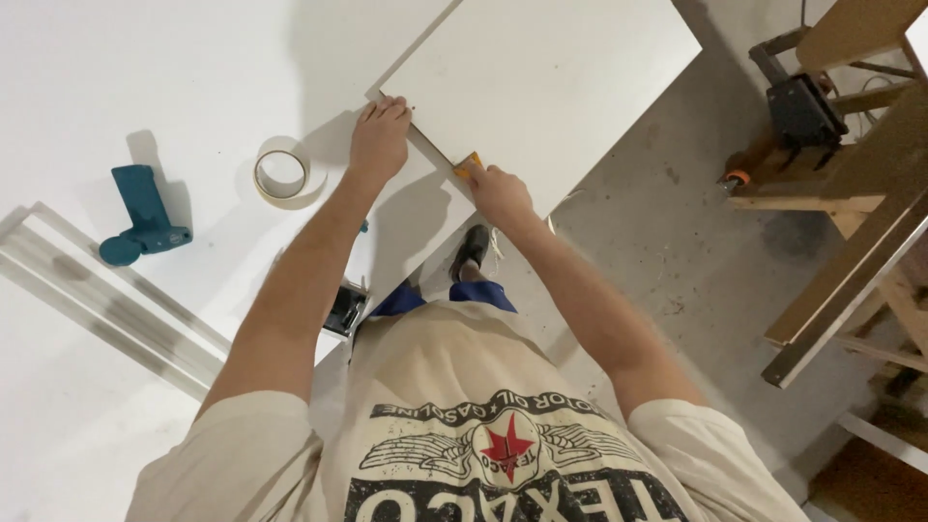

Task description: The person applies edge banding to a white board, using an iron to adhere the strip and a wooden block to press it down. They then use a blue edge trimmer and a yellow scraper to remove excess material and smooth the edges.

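Observation:
A white rectangular panel (541, 77) lies on a large white work surface (145, 68), its near edge facing me. My left hand (379, 140) rests flat on the panel's near left corner, fingers together pressing down. My right hand (498, 193) grips a small orange tool (468, 164) held against the panel's near edge. Below my arms my shirt, blue trousers and one dark shoe (470, 249) show.
A roll of beige tape (282, 178) lies left of my left hand. A teal power tool (143, 215) lies farther left, beside a long white moulding strip (106, 300). Wooden frames and a black clamp (802, 108) stand on the grey concrete floor at right.

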